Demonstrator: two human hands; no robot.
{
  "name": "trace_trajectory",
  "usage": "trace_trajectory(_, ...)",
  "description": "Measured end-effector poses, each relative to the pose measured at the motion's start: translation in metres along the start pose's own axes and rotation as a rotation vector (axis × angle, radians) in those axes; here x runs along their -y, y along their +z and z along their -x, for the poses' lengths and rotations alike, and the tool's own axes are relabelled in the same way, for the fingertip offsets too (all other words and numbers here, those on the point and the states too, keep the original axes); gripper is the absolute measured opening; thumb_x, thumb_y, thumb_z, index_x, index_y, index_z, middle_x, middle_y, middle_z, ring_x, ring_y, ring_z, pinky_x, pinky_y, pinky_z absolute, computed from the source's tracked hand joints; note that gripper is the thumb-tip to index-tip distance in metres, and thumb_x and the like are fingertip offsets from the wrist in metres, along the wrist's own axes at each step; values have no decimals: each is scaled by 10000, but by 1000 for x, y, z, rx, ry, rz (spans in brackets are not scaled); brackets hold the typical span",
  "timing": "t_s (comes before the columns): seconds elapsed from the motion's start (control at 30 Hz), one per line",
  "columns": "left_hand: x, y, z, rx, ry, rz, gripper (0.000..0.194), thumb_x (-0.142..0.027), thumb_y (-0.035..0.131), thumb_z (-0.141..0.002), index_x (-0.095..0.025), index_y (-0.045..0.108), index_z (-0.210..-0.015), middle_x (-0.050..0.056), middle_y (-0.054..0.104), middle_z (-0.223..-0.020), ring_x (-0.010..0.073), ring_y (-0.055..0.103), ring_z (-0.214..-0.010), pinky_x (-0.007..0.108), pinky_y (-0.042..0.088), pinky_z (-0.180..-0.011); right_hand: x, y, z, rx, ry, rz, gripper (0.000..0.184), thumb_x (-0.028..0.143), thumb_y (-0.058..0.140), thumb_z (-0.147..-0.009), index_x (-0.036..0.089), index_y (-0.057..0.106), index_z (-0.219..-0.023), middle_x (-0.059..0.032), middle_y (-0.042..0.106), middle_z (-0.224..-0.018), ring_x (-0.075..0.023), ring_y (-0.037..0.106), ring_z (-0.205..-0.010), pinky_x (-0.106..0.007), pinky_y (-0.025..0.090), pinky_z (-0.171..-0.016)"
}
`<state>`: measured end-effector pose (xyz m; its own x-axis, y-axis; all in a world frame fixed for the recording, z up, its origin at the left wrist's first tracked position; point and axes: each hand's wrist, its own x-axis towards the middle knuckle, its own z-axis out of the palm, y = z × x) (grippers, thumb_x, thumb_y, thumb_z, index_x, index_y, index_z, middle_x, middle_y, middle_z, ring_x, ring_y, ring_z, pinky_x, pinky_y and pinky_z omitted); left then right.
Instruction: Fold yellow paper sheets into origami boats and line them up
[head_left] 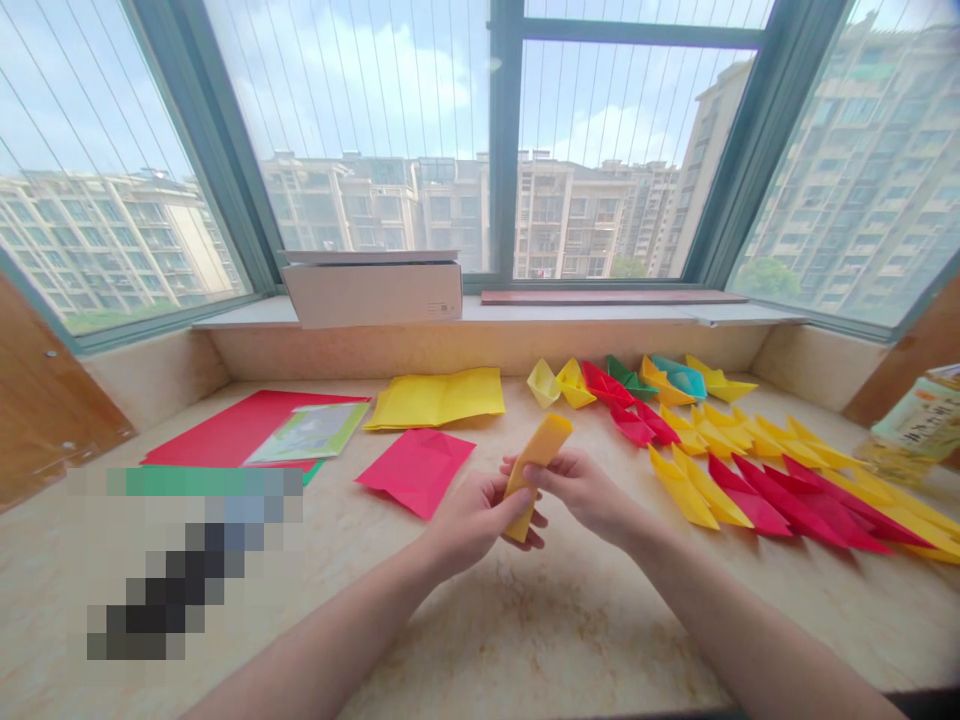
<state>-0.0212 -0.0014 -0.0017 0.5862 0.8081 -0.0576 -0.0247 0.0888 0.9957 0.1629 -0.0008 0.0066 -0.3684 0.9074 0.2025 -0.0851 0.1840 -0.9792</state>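
A yellow strip of folded paper (551, 440) is held up above the counter between both hands, tilted with its upper end to the right. My left hand (480, 510) grips its lower part, thumb on the front and fingers behind. My right hand (574, 483) pinches it near the middle, thumb on the front face. Just left of the hands, a red square of paper (417, 470) lies flat on the counter. Behind that rests a creased yellow sheet (437, 398).
Several folded paper boats (720, 430) in yellow, red, green and blue fill the right side. Red sheets (217, 425) and a clear packet (311, 432) lie at left. A white box (375, 292) stands on the sill; a bottle (915, 425) is at far right. Pixelation covers the lower left.
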Motion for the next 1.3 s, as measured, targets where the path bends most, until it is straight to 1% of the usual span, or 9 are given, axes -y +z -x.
trace_trajectory(0.23,-8,-1,-1,-18,64,-133,222,-330,711,-804,-121,636,-795,67,706,-740,131,652,-536,206,484,-472,0,-8,-2,-274,-145,-40,391,538,629,-872,180,778,-925,-85,759,-904,-252,673,-897,-396,481,-886)
trace_trajectory(0.37,-4,-1,-1,-41,52,-154,263,-380,677,-831,-145,589,-753,-11,598,-602,115,613,-467,194,452,-434,-3,-5,-2,-283,-148,-55,417,561,618,-870,187,765,-982,-104,761,-952,-277,677,-953,-428,485,-913)
trace_trajectory(0.5,4,0,-4,-25,35,-64,299,-426,673,-835,-143,578,-841,26,657,-747,126,651,-494,211,478,-442,-3,1,1,-244,-154,-137,412,550,601,-889,207,733,-1075,-110,745,-1051,-260,666,-989,-411,488,-918)
trace_trajectory(0.63,3,5,-4,6,68,-32,307,-391,713,-815,-132,587,-918,72,695,-865,149,697,-570,223,524,-487,-1,11,5,-120,-40,-112,487,593,634,-841,200,720,-1117,-100,745,-950,-214,663,-747,-345,528,-686)
trace_trajectory(0.83,1,12,2,96,24,-21,362,-485,647,-856,-147,545,-939,56,692,-717,143,656,-466,196,469,-391,1,24,7,-32,23,-88,512,622,651,-800,173,761,-1019,-40,676,-710,-116,505,-484,-255,407,-443)
trace_trajectory(0.97,4,9,2,130,34,-32,393,-538,601,-869,-145,575,-880,41,677,-652,121,622,-419,167,401,-343,4,18,6,-70,-65,-75,442,592,648,-826,189,781,-948,-50,711,-757,-148,592,-581,-298,503,-590)
trace_trajectory(1.07,6,7,1,127,31,-82,416,-535,605,-864,-120,622,-860,80,710,-716,119,634,-439,169,395,-342,8,5,3,-259,-202,-169,384,553,633,-865,198,777,-900,-69,756,-835,-222,695,-824,-387,512,-866)
trace_trajectory(1.17,8,6,0,90,23,-93,419,-529,609,-861,-110,623,-849,82,712,-710,120,630,-428,170,386,-336,13,-4,-1,-410,-326,-326,311,521,650,-872,232,757,-909,-51,774,-883,-227,708,-933,-385,484,-933)
trace_trajectory(1.3,8,5,-1,18,63,-48,412,-529,611,-858,-116,619,-861,63,702,-695,115,612,-401,171,364,-321,10,5,2,-240,-272,-340,492,617,564,-884,259,664,-1207,-74,759,-1014,-219,701,-938,-349,525,-836)
